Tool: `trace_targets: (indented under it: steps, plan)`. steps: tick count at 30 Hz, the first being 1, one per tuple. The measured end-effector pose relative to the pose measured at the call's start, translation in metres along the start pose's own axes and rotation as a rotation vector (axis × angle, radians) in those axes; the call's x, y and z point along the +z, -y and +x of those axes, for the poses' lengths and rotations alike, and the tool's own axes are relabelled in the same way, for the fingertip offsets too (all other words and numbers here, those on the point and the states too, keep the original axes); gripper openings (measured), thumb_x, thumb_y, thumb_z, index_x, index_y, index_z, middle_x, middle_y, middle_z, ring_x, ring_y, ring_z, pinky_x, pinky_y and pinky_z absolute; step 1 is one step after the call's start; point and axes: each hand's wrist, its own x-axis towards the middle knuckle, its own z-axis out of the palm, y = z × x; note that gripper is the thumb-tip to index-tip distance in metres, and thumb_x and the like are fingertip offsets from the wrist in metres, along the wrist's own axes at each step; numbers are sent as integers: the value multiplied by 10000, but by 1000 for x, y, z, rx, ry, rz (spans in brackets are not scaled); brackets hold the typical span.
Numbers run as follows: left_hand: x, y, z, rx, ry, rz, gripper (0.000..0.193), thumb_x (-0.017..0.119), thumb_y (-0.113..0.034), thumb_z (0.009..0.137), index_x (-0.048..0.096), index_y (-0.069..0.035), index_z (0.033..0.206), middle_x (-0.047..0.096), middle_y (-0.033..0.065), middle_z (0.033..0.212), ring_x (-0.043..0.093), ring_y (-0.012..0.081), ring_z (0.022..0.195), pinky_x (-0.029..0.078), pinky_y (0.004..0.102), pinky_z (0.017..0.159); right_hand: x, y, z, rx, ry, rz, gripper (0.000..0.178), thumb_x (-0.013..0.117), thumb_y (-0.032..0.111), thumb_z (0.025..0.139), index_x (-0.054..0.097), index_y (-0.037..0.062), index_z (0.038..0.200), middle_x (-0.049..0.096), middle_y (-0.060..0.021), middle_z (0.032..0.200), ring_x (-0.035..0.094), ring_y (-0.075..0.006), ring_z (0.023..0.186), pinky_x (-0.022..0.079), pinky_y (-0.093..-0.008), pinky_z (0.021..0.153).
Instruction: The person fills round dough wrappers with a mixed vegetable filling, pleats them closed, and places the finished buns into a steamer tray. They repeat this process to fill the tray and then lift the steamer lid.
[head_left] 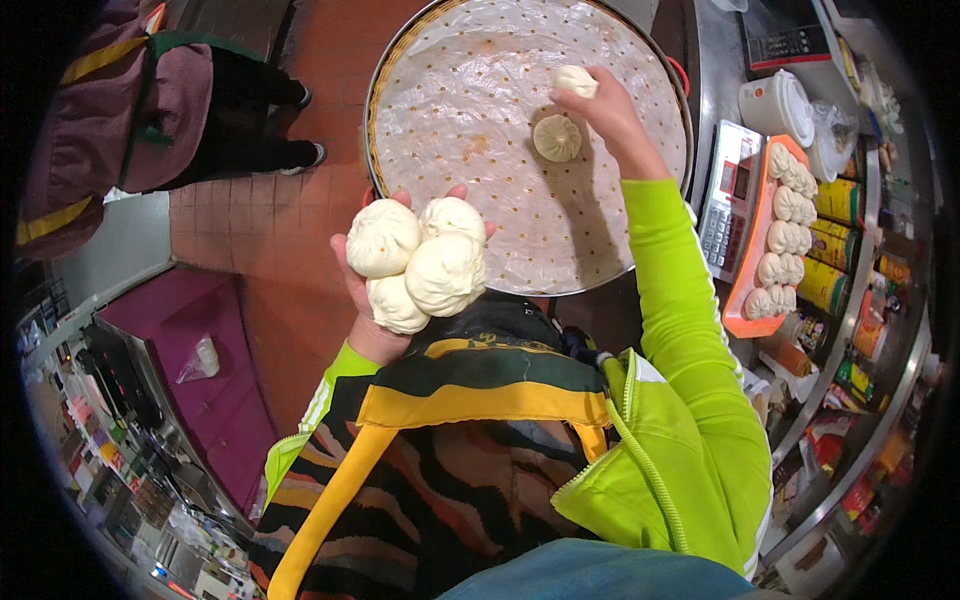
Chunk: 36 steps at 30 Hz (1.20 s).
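Note:
Several white pleated buns (445, 272) rest heaped in my left hand (362, 310), which cups them from below just off the near left rim of a large round steamer tray (450, 130). A perforated, whitish liner covers the tray. Over its right half, my right hand (612, 105) pinches one more bun (575, 81) between thumb and fingers. A single bun (557, 138) sits on the liner just below that hand, its pleats facing up. The fingers under the left-hand buns are mostly hidden.
To the right, an orange tray (768, 230) of shaped buns stands beside a digital scale (728, 190) on a metal counter. A white lidded tub (777, 107) is behind it. Another person (150, 120) stands at the left on the red tiled floor. A purple cabinet (200, 360) is at lower left.

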Motion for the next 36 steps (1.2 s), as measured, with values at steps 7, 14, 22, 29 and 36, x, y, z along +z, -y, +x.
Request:
trace_targets:
  steps: [7, 14, 22, 29, 36]
  plan:
    - [-6, 7, 3, 3, 7, 88, 858, 654, -837, 692, 598, -333, 1384, 181, 250, 1647, 163, 629, 1442, 224, 741, 1150, 55, -5, 51, -381, -17, -649, 734, 856, 356, 689, 590, 12, 1279, 639, -233, 1213, 609, -399, 1147, 503, -435, 974]
    - [-14, 1, 5, 53, 39, 96, 860, 635, -827, 729, 555, -327, 1424, 167, 267, 1643, 182, 632, 1436, 246, 744, 1138, 38, 6, -30, -299, -178, -528, 751, 839, 286, 737, 534, 45, 1379, 557, -265, 1284, 544, -404, 1207, 463, -458, 1037]
    - [-6, 2, 18, 66, 13, 149, 876, 589, -812, 794, 454, -314, 1502, 192, 273, 1634, 193, 638, 1431, 265, 747, 1123, 27, -29, -52, -388, -25, -450, 509, 742, 184, 759, 660, 109, 1255, 598, -224, 1225, 582, -432, 1119, 493, -466, 990]
    - [-13, 12, 53, 30, 32, 230, 880, 567, -803, 823, 425, -268, 1508, 266, 279, 1604, 245, 620, 1424, 300, 747, 1103, -4, -35, 30, -369, -252, -728, 610, 780, 314, 804, 602, 107, 1350, 574, -245, 1320, 561, -467, 1181, 480, -484, 1014]
    - [-19, 24, 86, 52, 7, 277, 863, 598, -702, 883, 451, -105, 1489, 468, 251, 1491, 446, 421, 1393, 385, 571, 1148, -5, 54, -107, -581, 318, 104, 794, 837, 329, 776, 489, 59, 1436, 554, -187, 1390, 522, -344, 1311, 440, -448, 1072]
